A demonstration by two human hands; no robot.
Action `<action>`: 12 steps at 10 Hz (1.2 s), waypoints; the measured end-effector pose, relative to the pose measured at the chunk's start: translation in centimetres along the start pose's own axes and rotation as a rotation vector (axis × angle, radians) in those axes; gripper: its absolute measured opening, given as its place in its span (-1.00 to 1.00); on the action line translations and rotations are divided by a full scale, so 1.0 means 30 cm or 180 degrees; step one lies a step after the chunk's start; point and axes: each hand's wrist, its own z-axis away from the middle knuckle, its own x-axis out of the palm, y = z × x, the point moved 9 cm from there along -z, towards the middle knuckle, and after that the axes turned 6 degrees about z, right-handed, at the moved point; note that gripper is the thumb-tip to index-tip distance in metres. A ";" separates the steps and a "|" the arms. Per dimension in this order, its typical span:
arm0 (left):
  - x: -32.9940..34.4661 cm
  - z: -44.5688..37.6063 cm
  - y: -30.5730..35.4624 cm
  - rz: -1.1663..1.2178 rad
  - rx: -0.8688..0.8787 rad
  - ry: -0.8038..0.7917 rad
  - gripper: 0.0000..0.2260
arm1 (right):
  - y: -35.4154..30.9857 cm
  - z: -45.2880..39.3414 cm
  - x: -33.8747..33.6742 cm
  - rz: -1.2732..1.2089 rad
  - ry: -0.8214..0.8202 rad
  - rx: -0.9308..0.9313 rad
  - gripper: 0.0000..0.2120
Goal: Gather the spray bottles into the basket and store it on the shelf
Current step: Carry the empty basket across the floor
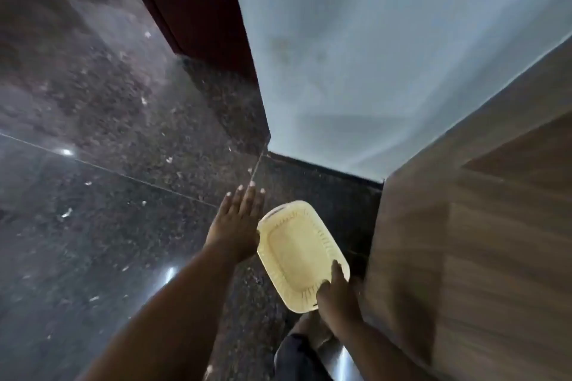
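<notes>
A pale yellow slotted plastic basket (pixel 297 249) hangs above the dark floor, seen from above with nothing inside it. My right hand (pixel 335 297) grips its near rim, thumb over the edge. My left hand (pixel 238 226) is flat and open just left of the basket, fingers stretched forward, touching or nearly touching its left side. No spray bottles are in view.
Polished dark granite floor (pixel 108 195) fills the left and centre. A light grey wall (pixel 371 56) rises ahead, with a dark red-brown wooden panel (pixel 198 3) to its left. A brown wooden cabinet side (pixel 479 241) stands close on the right. My foot (pixel 309 331) shows below the basket.
</notes>
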 end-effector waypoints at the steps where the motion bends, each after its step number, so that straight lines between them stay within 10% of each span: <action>1: 0.174 -0.195 -0.002 -0.0054 0.0068 -0.0290 -0.33 | 0.133 -0.190 0.072 -0.0588 0.0300 0.0587 -0.42; 4: 0.655 -0.474 0.039 0.1446 -0.0521 -0.1006 -0.22 | 0.454 -0.487 0.256 -0.1654 0.0651 0.1725 -0.61; 6: 0.626 -0.455 -0.015 0.2244 -0.1101 -0.0453 -0.56 | 0.490 -0.465 0.224 -0.1844 0.0683 0.1736 -0.61; 12: 0.095 1.060 -0.669 0.3520 -0.2843 0.0282 -0.60 | -0.287 0.412 0.227 0.0744 -0.0218 -0.0351 -0.81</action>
